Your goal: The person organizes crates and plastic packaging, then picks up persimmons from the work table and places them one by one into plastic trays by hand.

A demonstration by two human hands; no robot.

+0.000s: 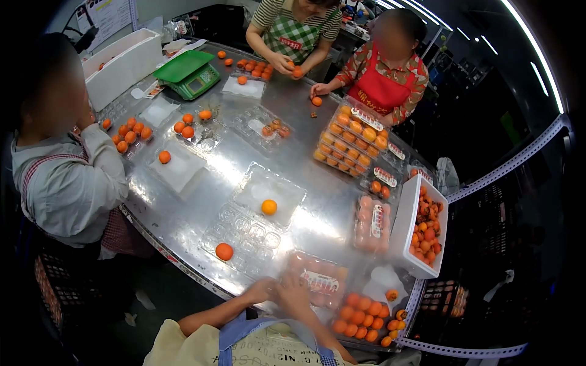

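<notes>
Directly in front of my body lies a clear plastic fruit box (pixel 316 277) with a printed label, full of orange fruits that look like persimmons. My left hand (pixel 262 291) is curled at its left end, fingers partly hidden. Beside it, my right hand (pixel 293 294) presses its bent fingers on the same end of the lid. Right of the box stands an open group of persimmons (pixel 361 317) in rows. Just beyond my left hand, a single persimmon (pixel 224 251) sits in a moulded clear tray (pixel 244 235). Another lone fruit (pixel 269 207) rests on a pale sheet farther back.
A white foam crate (pixel 397 244) of loose persimmons stands at the table's right edge. Stacked filled boxes (pixel 351 137) rise behind it. A green scale (pixel 190 74) and a long white foam box (pixel 125 67) are far left. Several co-workers surround the metal table (pixel 177 235).
</notes>
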